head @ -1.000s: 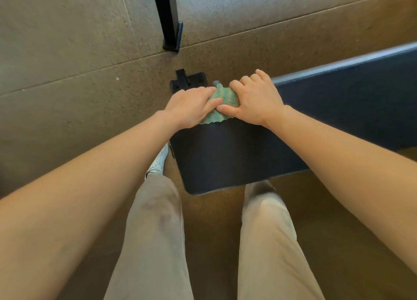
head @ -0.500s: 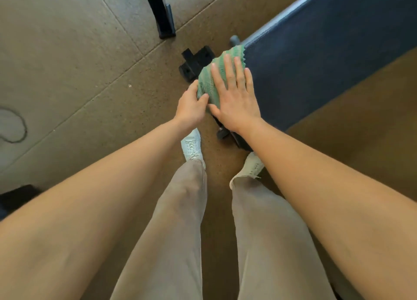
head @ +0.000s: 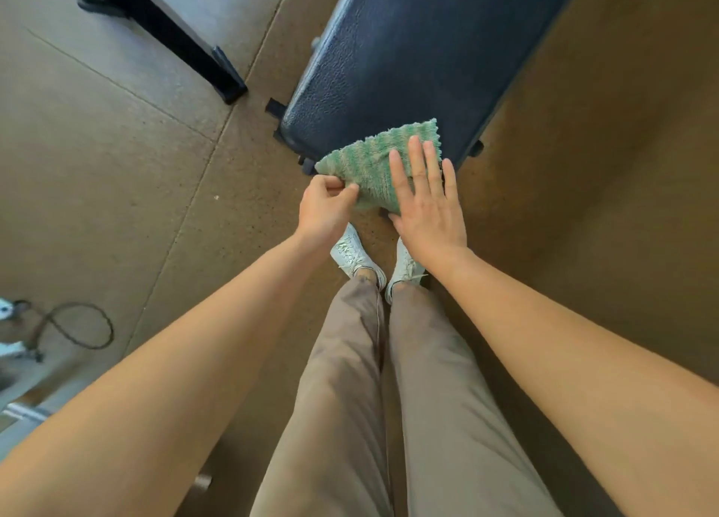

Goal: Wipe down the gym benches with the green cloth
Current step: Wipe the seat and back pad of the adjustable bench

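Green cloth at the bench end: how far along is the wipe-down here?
Done: nothing provable; the bench pad shows no wipe marks. In hand: the green cloth lies spread over the pad's near end, right hand flat on it, left hand pinching its edge. Remaining: the pad's length stretching away from the cloth; other benches cannot be judged here.

We see the bench [head: 408,57] run out past the top edge, so its far end is lost to us. Its near end lies under the green cloth [head: 369,158], and part of that cloth lies under the flat right hand [head: 428,213]. The left hand [head: 323,209] pinches the cloth's edge; how far its fingers reach beneath, we cannot tell. The frame [head: 476,149] shows only as small black bits. A black post [head: 175,38] is cut by the top edge. At the left edge a looped cable [head: 78,326] leads to pale objects [head: 4,308] too cropped and blurred to name.
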